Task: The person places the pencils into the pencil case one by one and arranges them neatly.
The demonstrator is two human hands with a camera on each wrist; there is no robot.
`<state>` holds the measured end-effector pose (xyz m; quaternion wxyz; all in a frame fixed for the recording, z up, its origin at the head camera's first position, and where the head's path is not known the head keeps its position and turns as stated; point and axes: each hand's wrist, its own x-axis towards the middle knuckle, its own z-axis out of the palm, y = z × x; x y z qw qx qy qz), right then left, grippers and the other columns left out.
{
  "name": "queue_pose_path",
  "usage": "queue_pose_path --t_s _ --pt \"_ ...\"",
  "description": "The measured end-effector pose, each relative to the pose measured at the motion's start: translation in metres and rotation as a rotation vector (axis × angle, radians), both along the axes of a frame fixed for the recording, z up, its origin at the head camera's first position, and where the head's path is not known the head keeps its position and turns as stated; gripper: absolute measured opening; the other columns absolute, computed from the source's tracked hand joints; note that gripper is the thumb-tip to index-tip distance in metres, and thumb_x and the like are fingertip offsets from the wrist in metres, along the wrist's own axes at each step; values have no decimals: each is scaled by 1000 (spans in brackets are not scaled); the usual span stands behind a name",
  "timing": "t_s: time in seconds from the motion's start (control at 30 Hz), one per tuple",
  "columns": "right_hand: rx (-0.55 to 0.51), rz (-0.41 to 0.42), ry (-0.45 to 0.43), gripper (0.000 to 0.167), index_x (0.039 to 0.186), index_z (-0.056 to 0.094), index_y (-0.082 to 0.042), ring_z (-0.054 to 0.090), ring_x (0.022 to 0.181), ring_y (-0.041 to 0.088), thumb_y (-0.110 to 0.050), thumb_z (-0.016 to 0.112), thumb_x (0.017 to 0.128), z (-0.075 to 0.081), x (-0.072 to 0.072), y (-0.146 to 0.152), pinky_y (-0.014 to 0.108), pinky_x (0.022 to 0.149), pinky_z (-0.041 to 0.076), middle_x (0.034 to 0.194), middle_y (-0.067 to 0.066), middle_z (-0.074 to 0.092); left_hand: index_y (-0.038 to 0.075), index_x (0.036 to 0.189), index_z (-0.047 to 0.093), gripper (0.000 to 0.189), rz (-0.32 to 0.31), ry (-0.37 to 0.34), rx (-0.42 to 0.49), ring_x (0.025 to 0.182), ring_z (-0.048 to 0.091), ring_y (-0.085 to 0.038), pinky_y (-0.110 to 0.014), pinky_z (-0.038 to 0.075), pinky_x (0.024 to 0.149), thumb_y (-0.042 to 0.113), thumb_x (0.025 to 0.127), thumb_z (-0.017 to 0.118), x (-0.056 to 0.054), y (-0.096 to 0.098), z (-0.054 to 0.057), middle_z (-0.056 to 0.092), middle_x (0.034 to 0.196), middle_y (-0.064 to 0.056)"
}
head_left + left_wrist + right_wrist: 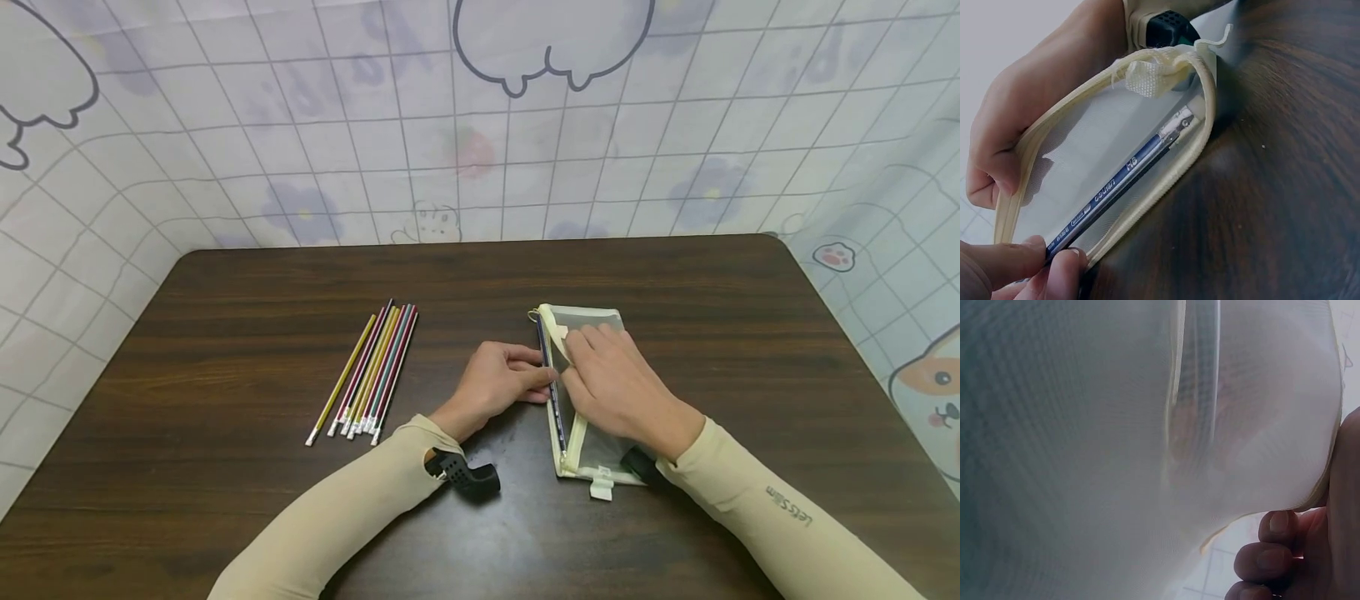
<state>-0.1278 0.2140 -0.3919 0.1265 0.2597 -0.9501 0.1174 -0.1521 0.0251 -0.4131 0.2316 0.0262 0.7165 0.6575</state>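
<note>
My left hand point(491, 383) pinches a dark blue pencil point(1116, 177) between thumb and fingers, close to the pouch's left edge. That pencil lies lengthwise inside the opening of a see-through mesh pencil pouch point(606, 454) with pale yellow trim, its eraser end toward the near end of the pouch. My right hand point(618, 379) grips the opposite edge of the opening and holds it up, so the mouth gapes in the left wrist view. Mesh fills most of the right wrist view, with curled fingertips point(1266, 559) at its lower right.
Left of my hands, several pencils point(375, 371) in yellow, dark red, green and other colours lie side by side, white erasers toward me. A white tag point(602, 485) sticks out from the pouch's near end. The brown wooden table point(247, 333) meets a grid-patterned cloth point(345, 150) behind.
</note>
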Motion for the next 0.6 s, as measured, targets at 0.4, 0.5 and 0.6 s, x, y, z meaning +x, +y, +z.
queue_pose_path --t_s 0.4,0.5,0.6 --pt "-5 9 4 15 79 45 -13 37 70 21 -15 48 93 0 1 2 29 64 26 73 1 43 -2 117 75 29 -32 41 -26 68 76 -7 -27 67 72 11 91 79 2 0 -2 80 95 -19" --pt "-11 3 4 15 79 45 -12 38 70 22 -16 47 93 1 0 2 29 65 27 74 2 43 -3 116 74 27 -21 16 13 68 75 -8 -28 67 72 9 92 78 0 -2 -3 80 92 -18" --pt "-16 2 10 15 79 45 -12 39 71 23 -15 47 93 1 -1 2 30 65 29 74 2 44 -4 115 74 26 -15 -4 54 70 75 -10 -29 67 73 7 93 76 -1 -7 -3 80 92 -18"
